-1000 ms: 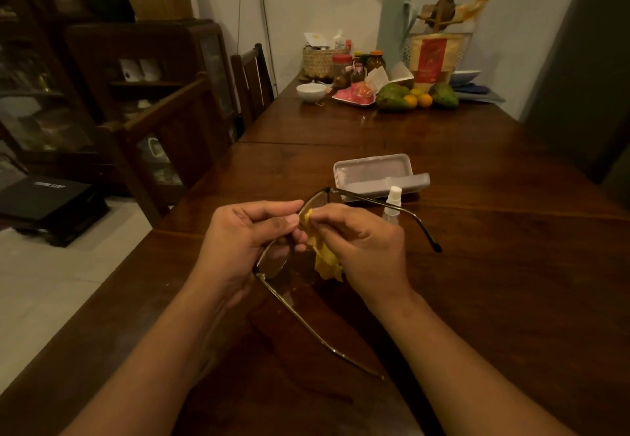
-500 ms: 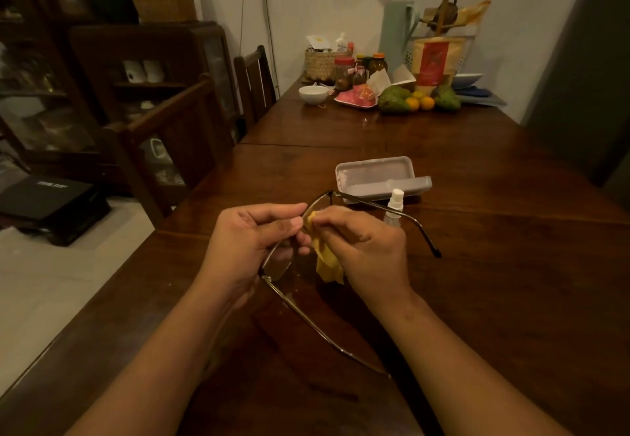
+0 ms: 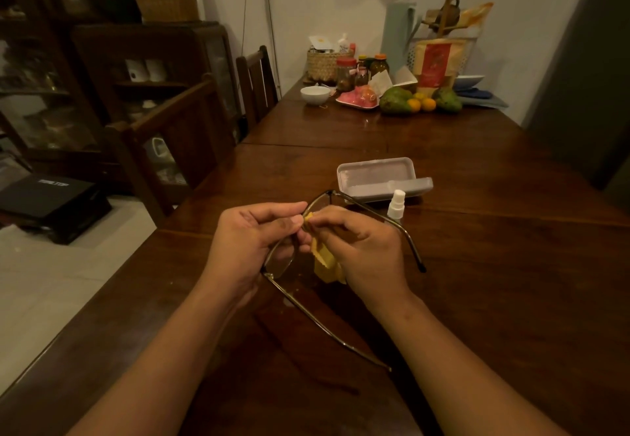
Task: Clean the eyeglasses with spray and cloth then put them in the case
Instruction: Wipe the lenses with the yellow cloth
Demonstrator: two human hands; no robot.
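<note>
**Nearest.** Eyeglasses [image 3: 280,261], held just above the worktop [image 3: 494,299] with both temples unfolded. One temple trailing back toward the wearer of the camera, the other reaching out past the right wrist. Gripped at the frame's upper rim by the left hand [image 3: 252,241], fingers [image 3: 272,209] curled round the rim.

**Beside it.** Yellow cloth [image 3: 325,265], pinched against the farther lens by the right hand [image 3: 366,251], fingers [image 3: 332,219] clenched on the fabric. Loose end hanging under the palm.

**Step in hand, by judgement.** Wiping of a lens. Spray stage probably done, casing not yet begun.

**Next move, by judgement.** More rubbing of the lenses as needed, then release of the cloth, folding of both temples and a short forward carry.

**Just beyond the right hand.** Spray bottle [image 3: 396,204], white, upright and capped, standing close to the far temple. Likely to topple under a careless forward reach, so best passed on its left.

**Directly behind the bottle.** Case [image 3: 373,173], pale grey, open and apparently empty.

**Edges and room.**
- Left edge of the worktop near the left forearm, with a drop to the pale floor.
- Chairs [image 3: 191,128] drawn up along that side.
- Open dark wood to the right and behind the case.

**Far end, well apart.** Bowl [image 3: 315,94], fruit [image 3: 421,103], jars and packets against the wall.
</note>
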